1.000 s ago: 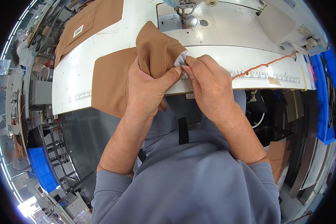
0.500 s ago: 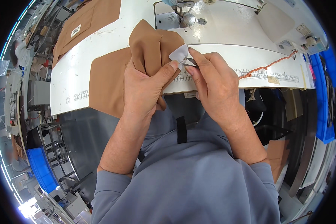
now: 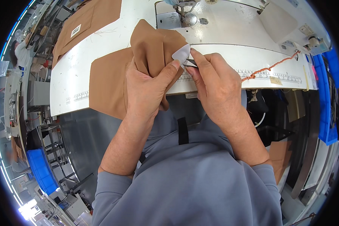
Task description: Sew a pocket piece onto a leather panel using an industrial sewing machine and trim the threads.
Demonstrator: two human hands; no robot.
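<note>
- A gray shirt filled the bottom middle of the frame, with a black strap just above it.
- The left hand was in the middle of the frame. Its thumb and fingers were closed on a bunched brown cloth, and the thumb tip pressed by a white patch.
- The right hand was just right of the middle. Its thumb and pointer finger pinched a small dark tool with a thin tip. The hand hid most of the tool.
- The brown cloth was in the upper middle, partly folded up and partly flat at the table's edge.
- The white patch stuck out at the cloth's right side, and the tool's tip was right by it.
- Under the cloth was a white table. A ruler strip and an orange cord were on its right part.
- A sewing machine stood at the top of the frame.
- Another brown cloth with a white tag lay at the upper left.
- Far off at the lower left was a blue bin.
</note>
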